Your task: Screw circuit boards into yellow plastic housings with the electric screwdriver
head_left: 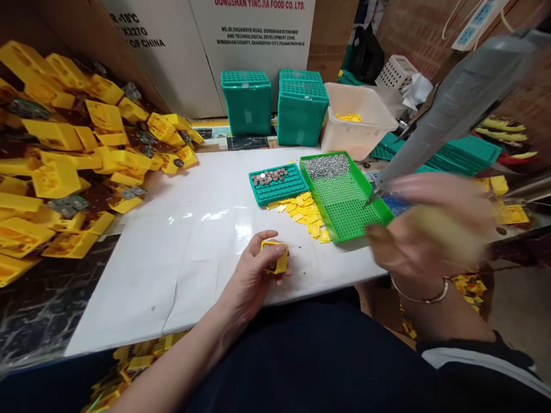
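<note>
My left hand (260, 267) is closed around a small yellow plastic housing (282, 263), with the thumb over its open side. Something greyish shows inside the housing, partly covered by the thumb. My right hand (430, 226), smeared by motion, is at the right beside a grey electric screwdriver (447, 106). The tool slants down with its bit end over the edge of a green tray (348, 209). Whether my right fingers grip the screwdriver is unclear. Silvery screws (328, 166) fill the tray's far end. Flat yellow pieces (305, 212) lie spread beside it.
A teal tray (286, 186) holds small round metal parts. Yellow housings (81, 155) are heaped at the left. Teal stacks (249, 106) and a whitish bin (359, 123) stand at the back, before a large carton (258, 69). A power strip (477, 26) is at the upper right.
</note>
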Tool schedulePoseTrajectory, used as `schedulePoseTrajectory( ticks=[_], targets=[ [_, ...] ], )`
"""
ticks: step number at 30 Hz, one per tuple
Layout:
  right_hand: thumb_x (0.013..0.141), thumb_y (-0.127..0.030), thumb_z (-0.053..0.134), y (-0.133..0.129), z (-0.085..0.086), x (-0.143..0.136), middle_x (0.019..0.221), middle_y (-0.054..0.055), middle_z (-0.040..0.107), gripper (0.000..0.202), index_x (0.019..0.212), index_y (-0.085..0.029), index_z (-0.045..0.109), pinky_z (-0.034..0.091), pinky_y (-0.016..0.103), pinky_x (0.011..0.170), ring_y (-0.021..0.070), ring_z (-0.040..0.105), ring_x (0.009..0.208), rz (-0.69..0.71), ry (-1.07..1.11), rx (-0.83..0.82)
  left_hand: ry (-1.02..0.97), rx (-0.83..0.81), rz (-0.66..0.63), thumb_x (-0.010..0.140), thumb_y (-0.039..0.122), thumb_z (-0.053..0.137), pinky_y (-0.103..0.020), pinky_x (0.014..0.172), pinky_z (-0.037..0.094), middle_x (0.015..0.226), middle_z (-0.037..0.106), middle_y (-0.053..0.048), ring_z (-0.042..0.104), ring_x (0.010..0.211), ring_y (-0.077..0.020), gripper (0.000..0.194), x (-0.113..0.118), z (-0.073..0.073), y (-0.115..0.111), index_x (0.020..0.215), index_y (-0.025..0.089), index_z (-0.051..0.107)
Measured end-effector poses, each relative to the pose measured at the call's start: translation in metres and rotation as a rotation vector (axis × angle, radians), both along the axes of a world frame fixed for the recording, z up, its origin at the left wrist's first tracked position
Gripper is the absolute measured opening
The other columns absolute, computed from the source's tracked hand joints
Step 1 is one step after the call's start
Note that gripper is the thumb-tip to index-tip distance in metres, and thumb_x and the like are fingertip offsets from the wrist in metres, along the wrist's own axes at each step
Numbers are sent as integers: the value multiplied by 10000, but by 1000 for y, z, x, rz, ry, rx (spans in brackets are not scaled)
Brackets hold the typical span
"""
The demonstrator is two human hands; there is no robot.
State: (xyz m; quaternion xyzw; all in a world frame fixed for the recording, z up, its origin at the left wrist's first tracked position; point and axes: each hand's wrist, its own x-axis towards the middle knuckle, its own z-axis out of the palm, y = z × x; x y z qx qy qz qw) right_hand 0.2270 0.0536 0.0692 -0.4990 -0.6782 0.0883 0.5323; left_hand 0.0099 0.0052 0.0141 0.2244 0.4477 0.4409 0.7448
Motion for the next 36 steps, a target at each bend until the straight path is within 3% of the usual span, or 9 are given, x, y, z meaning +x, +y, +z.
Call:
schedulePoseTrajectory(
  ticks=[2,5,8,10,15,20,25,29,36],
  targets=[
    [813,-496,596,13,-6,-19,901,38,687,221,940,-364,719,475,409,804,235,630,893,205,-267,-62,-61,19,26,737,338,652,-165,353,298,669,578,31,472,433,-74,320,-2,1,-2,1001,190,548],
    [920,-229,430,60,-17,-50,987,101,675,308,1048,-203,708,450,362,772,224,616,894,279,-713,-171,-162,-5,-24,759,408,603,-162,331,265,664,578,0,421,407,-56,274,-3,1,-3,849,151,580],
    [916,-188,421,108,-27,-69,1035,110,667,311,1056,-186,699,396,332,714,229,604,907,261,-939,-250,-157,-20,-91,799,377,622,-196,415,446,766,649,-52,618,575,-137,281,-8,-2,-4,936,132,613],
    [910,-195,438,126,-32,-76,1025,121,668,286,1017,-171,703,364,327,689,235,600,899,282,-1014,-266,-146,-14,-88,847,359,598,-272,602,568,904,695,-101,706,812,-228,308,-12,-5,-5,1048,126,606],
    [863,-103,467,137,-38,-87,1007,175,674,249,964,-114,694,353,343,702,256,605,891,283,-1024,-320,-155,-3,-60,902,349,553,-352,835,563,1140,688,-170,670,1071,-300,312,-17,-9,-8,1117,125,588],
    [909,-105,416,120,-32,-87,1042,163,683,248,990,-110,651,398,340,742,236,615,914,273,-903,-308,-198,48,-11,814,268,646,-457,1029,451,1117,693,-110,639,1132,-300,275,-15,-10,-12,1065,183,571],
    [879,-218,551,46,-28,-84,843,9,693,80,880,-176,619,467,242,699,120,628,771,578,-159,-426,-156,210,82,735,87,630,-411,1083,382,1071,675,-23,619,1134,-217,401,-8,-17,-15,1085,240,508],
    [859,-241,587,-6,-41,-85,842,-12,689,75,873,-210,654,473,253,697,112,617,745,623,31,-502,-81,297,115,762,101,623,-309,1004,416,1113,637,5,581,1109,-165,425,-2,-21,-17,1126,268,481],
    [818,-284,632,-7,-60,-79,855,8,641,103,857,-191,650,473,282,704,128,589,761,604,210,-637,-31,324,63,811,119,587,-287,966,400,1163,590,-7,538,1135,-176,411,1,-23,-19,1165,272,447]
  ],
)
